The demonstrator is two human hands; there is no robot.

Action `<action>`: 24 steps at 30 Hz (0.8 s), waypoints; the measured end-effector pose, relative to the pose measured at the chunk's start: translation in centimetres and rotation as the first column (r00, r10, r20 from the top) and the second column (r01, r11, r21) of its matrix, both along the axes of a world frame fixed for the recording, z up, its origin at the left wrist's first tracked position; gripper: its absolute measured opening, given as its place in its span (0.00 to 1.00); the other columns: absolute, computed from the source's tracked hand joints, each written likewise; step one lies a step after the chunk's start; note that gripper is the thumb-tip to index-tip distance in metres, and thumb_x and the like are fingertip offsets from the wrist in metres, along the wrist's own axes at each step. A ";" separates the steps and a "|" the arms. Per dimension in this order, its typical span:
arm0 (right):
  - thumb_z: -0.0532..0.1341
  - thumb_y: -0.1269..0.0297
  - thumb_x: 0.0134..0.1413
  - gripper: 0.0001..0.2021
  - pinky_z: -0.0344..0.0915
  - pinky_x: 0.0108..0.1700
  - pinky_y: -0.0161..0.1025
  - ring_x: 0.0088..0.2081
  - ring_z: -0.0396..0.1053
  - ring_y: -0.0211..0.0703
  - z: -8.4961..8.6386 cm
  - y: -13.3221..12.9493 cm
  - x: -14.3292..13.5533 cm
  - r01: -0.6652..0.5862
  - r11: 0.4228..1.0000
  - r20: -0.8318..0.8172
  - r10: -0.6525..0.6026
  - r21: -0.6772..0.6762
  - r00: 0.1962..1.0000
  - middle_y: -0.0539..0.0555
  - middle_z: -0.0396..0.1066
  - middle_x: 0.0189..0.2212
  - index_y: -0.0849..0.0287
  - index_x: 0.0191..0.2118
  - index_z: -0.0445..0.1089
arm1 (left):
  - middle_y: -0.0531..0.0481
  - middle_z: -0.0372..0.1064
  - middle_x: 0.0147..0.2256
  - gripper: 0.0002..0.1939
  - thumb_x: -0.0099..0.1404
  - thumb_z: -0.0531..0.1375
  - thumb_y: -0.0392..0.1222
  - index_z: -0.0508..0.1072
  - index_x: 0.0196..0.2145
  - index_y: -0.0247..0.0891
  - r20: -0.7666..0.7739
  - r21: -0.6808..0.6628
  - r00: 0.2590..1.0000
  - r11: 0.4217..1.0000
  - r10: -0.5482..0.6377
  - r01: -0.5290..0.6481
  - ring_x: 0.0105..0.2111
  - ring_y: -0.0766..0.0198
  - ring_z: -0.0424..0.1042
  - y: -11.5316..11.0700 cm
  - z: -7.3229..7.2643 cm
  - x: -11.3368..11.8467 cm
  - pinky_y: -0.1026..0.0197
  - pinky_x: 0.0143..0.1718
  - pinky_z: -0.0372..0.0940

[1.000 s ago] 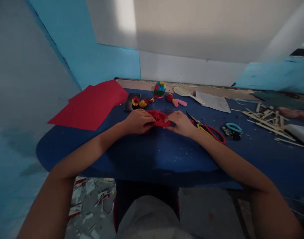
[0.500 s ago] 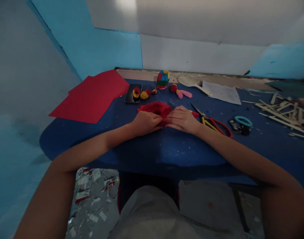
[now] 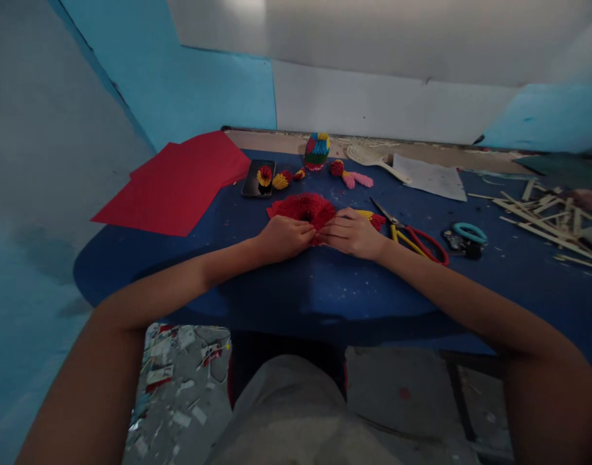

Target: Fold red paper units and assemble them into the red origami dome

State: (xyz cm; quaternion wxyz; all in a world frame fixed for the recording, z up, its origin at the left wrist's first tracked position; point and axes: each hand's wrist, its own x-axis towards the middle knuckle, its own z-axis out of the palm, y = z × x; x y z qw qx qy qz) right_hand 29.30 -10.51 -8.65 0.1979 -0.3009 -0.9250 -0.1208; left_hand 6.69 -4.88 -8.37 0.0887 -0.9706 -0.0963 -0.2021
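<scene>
Pinching: your left hand (image 3: 285,237) and right hand (image 3: 352,235), closer together than a second ago, fingers closed on the red, ring-shaped, seemingly folded-paper piece (image 3: 317,206), mid-frame; work apparently centred on its near edge

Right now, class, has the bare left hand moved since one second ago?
Yes: the left hand shifted right and nearer the camera, away from the black rectangular phone.

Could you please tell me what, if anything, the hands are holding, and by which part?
The left hand and right hand hold the red, round, textured piece, seemingly folded paper, by its near edge; the fingers hide the exact grip.
</scene>
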 end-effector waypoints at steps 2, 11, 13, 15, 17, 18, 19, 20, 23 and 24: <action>0.55 0.60 0.65 0.11 0.64 0.48 0.46 0.41 0.74 0.41 0.1 0.0 0.1 0.029 0.999 -0.014 -0.029 0.034 0.999 0.50 0.79 0.38 0.51 0.42 0.76 | 0.45 0.78 0.39 0.16 0.69 0.55 0.49 0.78 0.38 0.36 0.010 -0.016 1.000 1.000 -0.009 0.009 0.38 0.61 0.78 0.2 0.2 -0.2 0.63 0.35 0.68; 0.57 0.55 0.63 0.14 0.63 0.47 0.46 0.44 0.75 0.45 0.2 -0.1 -0.3 0.088 0.996 -0.061 -0.088 0.007 0.994 0.53 0.80 0.40 0.54 0.46 0.75 | 0.43 0.76 0.47 0.25 0.59 0.62 0.58 0.76 0.47 0.37 -0.043 -0.237 0.999 0.971 0.019 -0.029 0.47 0.55 0.75 2.1 1.6 -1.4 0.59 0.45 0.67; 0.56 0.57 0.64 0.13 0.63 0.48 0.47 0.45 0.74 0.45 0.1 0.0 -0.4 0.087 0.996 -0.094 -0.090 -0.033 0.992 0.54 0.79 0.41 0.54 0.47 0.75 | 0.43 0.75 0.48 0.27 0.58 0.63 0.59 0.76 0.48 0.38 -0.054 -0.309 0.998 0.951 -0.013 -0.004 0.49 0.54 0.74 2.3 2.0 -1.5 0.57 0.49 0.66; 0.56 0.59 0.64 0.13 0.63 0.49 0.48 0.45 0.75 0.46 0.1 0.1 -0.5 0.128 0.990 -0.173 -0.137 -0.063 0.975 0.54 0.79 0.41 0.53 0.46 0.75 | 0.43 0.74 0.49 0.30 0.57 0.62 0.62 0.74 0.50 0.39 0.014 -0.413 0.998 0.909 0.062 -0.051 0.50 0.54 0.73 2.8 2.4 -1.5 0.56 0.50 0.65; 0.57 0.58 0.62 0.12 0.64 0.49 0.49 0.44 0.75 0.47 0.1 0.2 -0.5 0.182 0.980 -0.317 -0.200 -0.085 0.927 0.55 0.79 0.40 0.53 0.44 0.76 | 0.43 0.74 0.49 0.31 0.61 0.57 0.65 0.73 0.52 0.39 0.143 -0.551 0.961 0.825 0.236 -0.121 0.49 0.55 0.73 3.7 2.5 -1.5 0.57 0.50 0.66; 0.58 0.57 0.61 0.12 0.65 0.48 0.49 0.43 0.75 0.47 0.1 0.3 -0.4 0.197 0.975 -0.402 -0.222 -0.103 0.888 0.55 0.80 0.40 0.53 0.43 0.77 | 0.43 0.74 0.49 0.31 0.65 0.52 0.64 0.72 0.52 0.38 0.198 -0.623 0.922 0.769 0.332 -0.143 0.49 0.56 0.73 4.3 2.5 -1.5 0.57 0.49 0.67; 0.59 0.56 0.60 0.11 0.66 0.48 0.48 0.42 0.75 0.47 0.1 0.5 -0.4 0.203 0.971 -0.487 -0.239 -0.127 0.840 0.54 0.79 0.39 0.53 0.42 0.77 | 0.42 0.74 0.49 0.31 0.68 0.46 0.63 0.72 0.52 0.37 0.239 -0.685 0.880 0.714 0.410 -0.146 0.48 0.57 0.73 5.0 2.5 -1.5 0.57 0.48 0.67; 0.60 0.55 0.59 0.11 0.67 0.47 0.47 0.41 0.75 0.47 0.1 0.7 -0.3 0.205 0.966 -0.568 -0.259 -0.157 0.782 0.54 0.79 0.38 0.53 0.41 0.77 | 0.40 0.74 0.49 0.32 0.70 0.41 0.61 0.72 0.51 0.35 0.268 -0.747 0.838 0.652 0.475 -0.131 0.47 0.58 0.74 5.7 2.4 -1.5 0.57 0.46 0.68; 0.63 0.50 0.55 0.13 0.71 0.42 0.47 0.36 0.75 0.45 -0.2 1.6 0.0 0.208 0.930 -0.752 -0.367 -0.302 0.547 0.52 0.78 0.35 0.52 0.37 0.77 | 0.36 0.71 0.51 0.33 0.71 0.38 0.61 0.71 0.51 0.34 0.221 -0.904 0.799 0.425 0.560 -0.048 0.46 0.57 0.75 7.2 2.2 -1.5 0.59 0.39 0.70; 0.64 0.47 0.52 0.15 0.71 0.40 0.47 0.34 0.74 0.45 -0.3 1.9 0.2 0.189 0.913 -0.789 -0.409 -0.363 0.459 0.52 0.78 0.33 0.53 0.37 0.76 | 0.35 0.71 0.52 0.33 0.71 0.40 0.61 0.71 0.51 0.34 0.212 -0.926 0.810 0.378 0.547 -0.012 0.47 0.57 0.74 7.4 2.2 -1.5 0.59 0.39 0.70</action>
